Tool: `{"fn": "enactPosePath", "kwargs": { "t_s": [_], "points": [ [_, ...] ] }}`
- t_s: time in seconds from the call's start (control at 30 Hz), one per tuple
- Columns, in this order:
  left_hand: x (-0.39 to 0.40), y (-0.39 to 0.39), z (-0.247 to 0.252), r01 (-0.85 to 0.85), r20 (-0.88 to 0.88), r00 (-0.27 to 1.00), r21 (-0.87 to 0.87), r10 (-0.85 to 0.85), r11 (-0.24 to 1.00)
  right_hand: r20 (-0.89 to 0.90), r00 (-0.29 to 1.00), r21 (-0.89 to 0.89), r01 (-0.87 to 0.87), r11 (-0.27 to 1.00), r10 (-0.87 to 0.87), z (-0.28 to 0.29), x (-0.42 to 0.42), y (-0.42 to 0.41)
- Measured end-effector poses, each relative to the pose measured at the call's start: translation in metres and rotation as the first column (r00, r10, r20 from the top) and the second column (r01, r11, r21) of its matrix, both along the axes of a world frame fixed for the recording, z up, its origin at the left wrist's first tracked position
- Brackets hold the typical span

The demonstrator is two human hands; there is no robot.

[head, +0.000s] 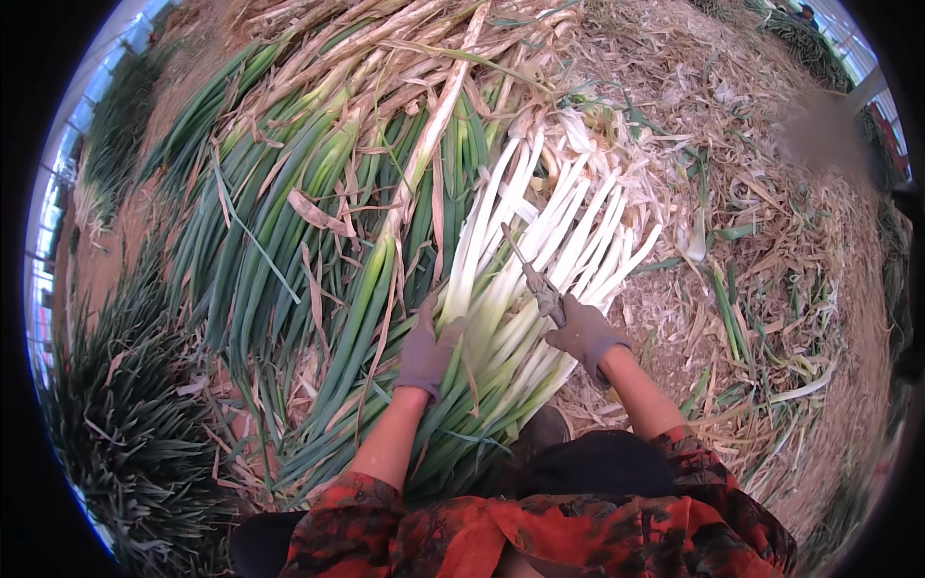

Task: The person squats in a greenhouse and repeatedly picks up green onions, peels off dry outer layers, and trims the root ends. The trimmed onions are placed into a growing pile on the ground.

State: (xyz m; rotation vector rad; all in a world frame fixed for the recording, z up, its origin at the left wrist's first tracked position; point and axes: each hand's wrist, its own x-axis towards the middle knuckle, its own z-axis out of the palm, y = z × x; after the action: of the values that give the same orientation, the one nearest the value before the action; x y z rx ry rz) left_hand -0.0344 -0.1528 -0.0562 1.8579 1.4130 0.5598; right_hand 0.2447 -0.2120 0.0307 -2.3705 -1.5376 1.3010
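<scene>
My left hand (428, 350), in a grey-brown glove, lies at the near left side of peeled green onions (535, 238), its fingers about their pale green stalks; the grip is partly blurred. In my right hand (584, 334), gloved alike, is the handle of a slim pointed tool (538, 282), perhaps a knife, its tip directed up and left over the white stems. The peeled onions lie side by side on the ground, white ends away from me, green leaves towards my legs. Unpeeled green onions (289, 195) with dry brown husks are heaped at the left.
Dry husks and leaf scraps (751, 144) cover the ground at the right. Dense bunches of dark green leaves (130, 426) stand at the lower left, with another pile (119, 123) at the upper left. A person (806, 14) is far off at the upper right.
</scene>
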Motion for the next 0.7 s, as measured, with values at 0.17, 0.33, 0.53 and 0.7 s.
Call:
{"fn": "enactPosePath", "kwargs": {
  "t_s": [0.17,0.33,0.53,0.7],
  "points": [
    [0.014,0.004,0.069,0.249,-0.141,0.936,-0.386,-0.324,0.888,0.123,0.991,0.07,0.047,0.996,-0.056,-0.008,0.04,0.059],
    [0.002,0.012,0.068,0.366,-0.071,0.893,-0.456,-0.444,0.811,0.157,0.979,0.068,0.123,0.99,-0.132,-0.013,0.072,0.12],
    [-0.01,0.009,0.055,0.421,-0.038,0.881,-0.394,-0.472,0.817,0.294,0.956,0.054,-0.01,0.998,-0.007,-0.014,0.076,0.146],
    [-0.02,0.0,0.055,0.503,-0.043,0.848,-0.251,-0.528,0.827,0.252,0.967,0.062,0.004,0.998,-0.019,-0.011,0.08,0.128]
  ]
}}
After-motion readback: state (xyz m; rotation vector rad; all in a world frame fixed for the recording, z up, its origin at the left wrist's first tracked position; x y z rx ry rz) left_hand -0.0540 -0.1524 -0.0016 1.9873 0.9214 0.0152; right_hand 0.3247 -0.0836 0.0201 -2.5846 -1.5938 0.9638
